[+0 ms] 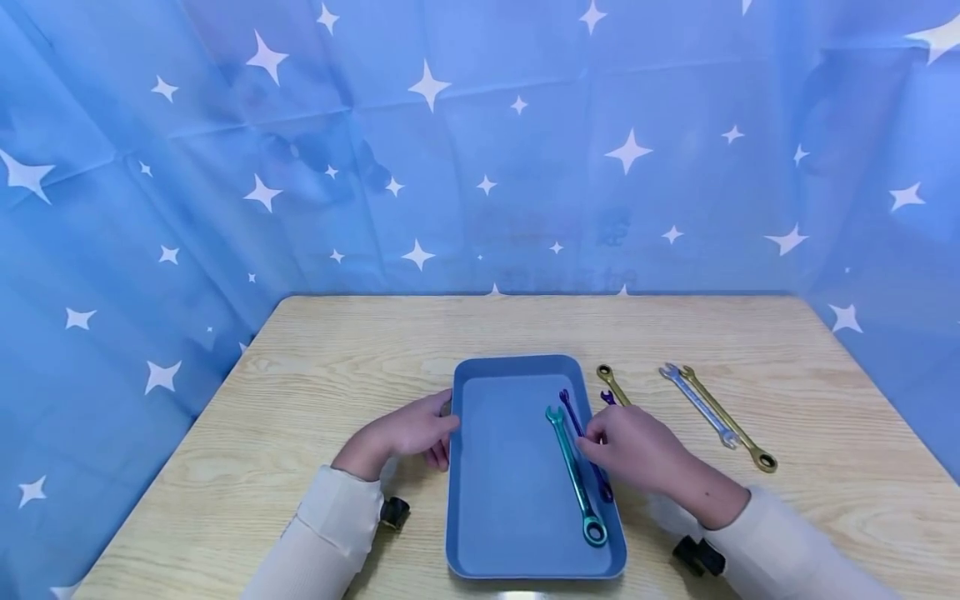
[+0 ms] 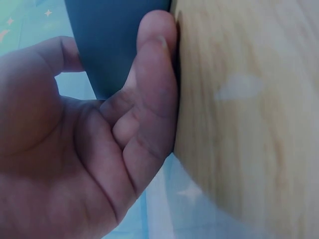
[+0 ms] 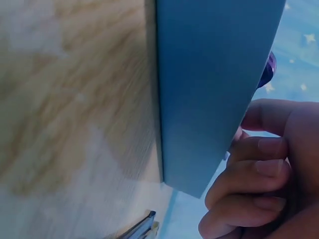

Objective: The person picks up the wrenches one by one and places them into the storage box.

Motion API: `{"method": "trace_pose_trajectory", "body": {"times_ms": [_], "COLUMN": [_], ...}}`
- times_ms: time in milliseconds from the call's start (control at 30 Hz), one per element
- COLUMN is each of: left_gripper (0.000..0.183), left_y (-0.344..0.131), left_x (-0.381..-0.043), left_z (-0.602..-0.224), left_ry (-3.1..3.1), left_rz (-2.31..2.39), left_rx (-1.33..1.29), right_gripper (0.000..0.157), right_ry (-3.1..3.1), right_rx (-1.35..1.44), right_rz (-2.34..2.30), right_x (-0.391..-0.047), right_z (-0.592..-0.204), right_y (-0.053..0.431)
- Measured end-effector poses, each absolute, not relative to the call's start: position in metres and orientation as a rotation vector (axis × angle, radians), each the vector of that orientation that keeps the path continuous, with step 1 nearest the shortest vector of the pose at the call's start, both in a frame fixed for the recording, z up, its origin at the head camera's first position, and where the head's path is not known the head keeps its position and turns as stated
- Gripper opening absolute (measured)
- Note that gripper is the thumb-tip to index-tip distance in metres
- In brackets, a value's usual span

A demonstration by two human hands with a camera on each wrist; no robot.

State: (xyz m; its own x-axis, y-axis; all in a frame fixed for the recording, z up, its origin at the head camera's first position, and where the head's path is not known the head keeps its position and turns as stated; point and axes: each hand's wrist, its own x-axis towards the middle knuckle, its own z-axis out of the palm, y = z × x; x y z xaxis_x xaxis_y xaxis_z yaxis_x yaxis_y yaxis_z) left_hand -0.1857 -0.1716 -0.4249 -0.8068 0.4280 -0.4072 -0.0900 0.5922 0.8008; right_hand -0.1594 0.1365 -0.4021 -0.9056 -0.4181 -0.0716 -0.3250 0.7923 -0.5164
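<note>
A blue rectangular tray [image 1: 502, 500] lies on the table. My left hand [image 1: 416, 429] holds its left side, thumb at the rim and fingers against the outer wall, as the left wrist view [image 2: 114, 119] also shows. Inside the tray, near its right wall, my right hand [image 1: 637, 446] pinches a purple combination wrench [image 1: 570, 410]. That wrench lies lengthwise, its middle hidden by the fingers. Just left of it rests a teal ratcheting wrench [image 1: 573, 475]. In the right wrist view, the tray's outer wall [image 3: 209, 89] hides most of the purple wrench [image 3: 268, 70].
Right of the tray, a gold wrench [image 1: 615, 385] and another purple wrench [image 1: 607, 397] lie partly behind my right hand. Farther right are a silver wrench [image 1: 697, 402] and a second gold wrench [image 1: 727, 417]. A blue star-patterned curtain [image 1: 480, 150] hangs behind the wooden table [image 1: 360, 350].
</note>
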Motion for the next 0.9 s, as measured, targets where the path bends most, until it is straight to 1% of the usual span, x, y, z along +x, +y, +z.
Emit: {"method": "trace_pose_trajectory", "body": {"times_ms": [300,900], "left_gripper": [0.058,0.057], "left_y": [-0.171,-0.172], "left_x": [-0.185,-0.184], "left_z": [-0.425,-0.426], "left_ry": [2.258,2.258], "left_rz": [1.175,1.189], "left_rx": [0.276,0.282], "right_gripper": [0.044,0.047], "right_ry": [2.817,2.825], "right_rx": [-0.522,-0.519], "right_rz": [-0.681,-0.548], "right_x": [-0.162,-0.163], "right_z": [-0.409,-0.415], "right_y": [0.132,0.125]}}
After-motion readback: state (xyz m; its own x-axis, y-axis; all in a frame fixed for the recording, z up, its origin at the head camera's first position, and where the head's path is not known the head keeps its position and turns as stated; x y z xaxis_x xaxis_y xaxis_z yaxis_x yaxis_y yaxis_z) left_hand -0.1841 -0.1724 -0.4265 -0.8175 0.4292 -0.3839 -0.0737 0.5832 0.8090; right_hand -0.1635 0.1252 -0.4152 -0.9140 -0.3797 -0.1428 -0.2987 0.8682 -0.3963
